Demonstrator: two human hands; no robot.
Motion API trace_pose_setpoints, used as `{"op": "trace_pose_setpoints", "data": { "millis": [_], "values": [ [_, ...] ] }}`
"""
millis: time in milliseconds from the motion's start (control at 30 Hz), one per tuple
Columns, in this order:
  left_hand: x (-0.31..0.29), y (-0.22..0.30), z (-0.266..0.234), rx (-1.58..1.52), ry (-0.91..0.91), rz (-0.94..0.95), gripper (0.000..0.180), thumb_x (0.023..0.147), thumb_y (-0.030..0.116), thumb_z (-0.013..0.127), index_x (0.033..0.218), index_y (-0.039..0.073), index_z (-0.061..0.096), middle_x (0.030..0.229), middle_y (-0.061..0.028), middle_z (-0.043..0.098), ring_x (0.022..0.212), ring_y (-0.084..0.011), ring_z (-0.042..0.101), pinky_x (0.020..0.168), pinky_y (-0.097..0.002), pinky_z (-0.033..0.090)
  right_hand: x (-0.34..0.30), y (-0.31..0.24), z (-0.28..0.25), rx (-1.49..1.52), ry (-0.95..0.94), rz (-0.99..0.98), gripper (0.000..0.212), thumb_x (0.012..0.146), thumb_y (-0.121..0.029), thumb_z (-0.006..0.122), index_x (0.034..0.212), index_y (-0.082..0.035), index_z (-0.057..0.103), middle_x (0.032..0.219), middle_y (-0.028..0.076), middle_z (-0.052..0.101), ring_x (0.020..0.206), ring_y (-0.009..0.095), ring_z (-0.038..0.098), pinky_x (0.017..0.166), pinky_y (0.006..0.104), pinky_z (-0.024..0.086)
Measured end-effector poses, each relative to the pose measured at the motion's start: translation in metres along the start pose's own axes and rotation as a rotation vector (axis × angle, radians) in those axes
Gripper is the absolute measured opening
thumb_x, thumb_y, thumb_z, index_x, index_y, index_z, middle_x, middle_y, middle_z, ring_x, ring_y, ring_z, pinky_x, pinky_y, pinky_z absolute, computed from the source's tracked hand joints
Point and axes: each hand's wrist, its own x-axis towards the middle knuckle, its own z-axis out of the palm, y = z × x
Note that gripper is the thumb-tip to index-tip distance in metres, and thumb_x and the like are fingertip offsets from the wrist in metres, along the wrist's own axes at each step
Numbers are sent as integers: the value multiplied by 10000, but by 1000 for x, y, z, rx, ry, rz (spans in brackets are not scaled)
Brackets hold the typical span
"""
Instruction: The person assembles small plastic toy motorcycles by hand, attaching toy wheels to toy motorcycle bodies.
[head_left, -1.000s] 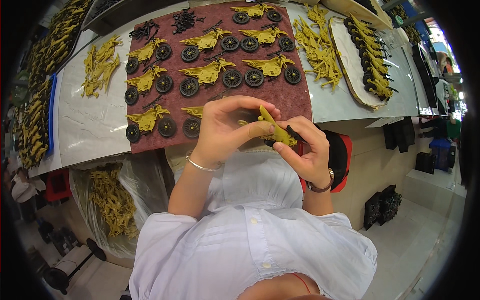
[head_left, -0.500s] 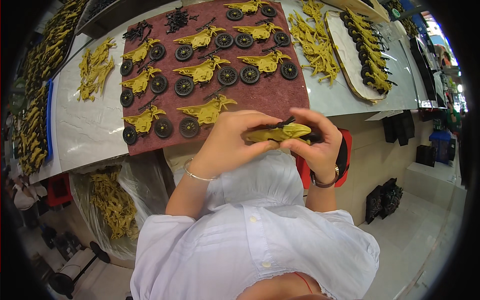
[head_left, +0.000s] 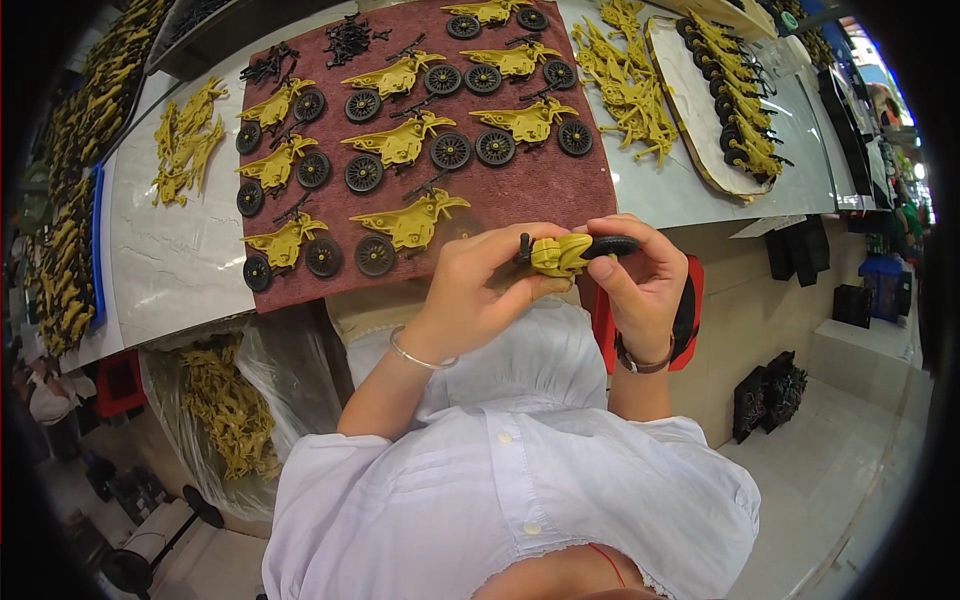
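Note:
Above my lap, at the table's front edge, both hands grip one small yellow toy motorcycle [head_left: 558, 254] with black parts. My left hand [head_left: 478, 283] has its fingers round the body, near a black handlebar end. The thumb and fingers of my right hand [head_left: 640, 278] pinch it beside a black wheel [head_left: 612, 246]. Part of the toy is covered by my fingers. Ahead lies a dark red cloth mat [head_left: 330, 215] with rows of yellow motorcycle bodies, each next to black wheels and a handlebar. The nearest body [head_left: 412, 222] has a wheel [head_left: 375, 255] at its lower left.
Black handlebars [head_left: 352, 40] are heaped at the mat's far edge. Loose yellow parts lie left [head_left: 188, 142] and right [head_left: 632, 85] of it. A pale tray [head_left: 690, 120] holds a row of toy motorcycles. Below the table's left is a plastic bag [head_left: 225, 410] of yellow parts.
The toy motorcycle has been turned in my hands, so its handlebar end and a black wheel now show. My right thumb and fingers have shifted toward the wheel.

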Motion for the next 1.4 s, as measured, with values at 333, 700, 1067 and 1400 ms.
{"op": "trace_pose_setpoints", "data": {
  "millis": [333, 700, 1067, 1400],
  "values": [
    [3, -3, 1, -89, -47, -154, 353, 768, 53, 733, 1100, -5, 631, 988, -125, 701, 895, -221, 691, 792, -294, 517, -1, -3, 0, -106, 96, 81, 239, 782, 13, 741, 1003, 58, 660, 933, 84, 669, 850, 121, 626, 765, 247, 500],
    [20, 2, -7, 232, 138, -5, 451, 753, 61, 747, 1181, 27, 612, 1012, -138, 683, 877, -243, 679, 791, -327, 528, 14, 19, -21, -289, 16, 3, 226, 778, 17, 748, 980, 41, 651, 980, 49, 607, 844, 94, 603, 730, 228, 502],
    [-16, 18, -82, 1226, 464, 18, 257, 821, 182, 709, 1066, 106, 693, 1120, -71, 611, 1040, -232, 536, 928, -363, 346, 29, 34, -45, -863, 304, 188, 257, 803, -197, 768, 946, 0, 687, 826, 59, 644, 680, 110, 577, 631, 240, 458],
    [-40, 4, -99, 1457, 375, -101, 193, 831, 236, 694, 1019, 193, 700, 1371, -83, 451, 1233, -289, 408, 1008, -443, 260, 117, 51, -83, -1417, 389, -231, 413, 797, -347, 729, 1033, -13, 669, 942, 185, 635, 883, 340, 607, 769, 423, 484]
  ]
}}
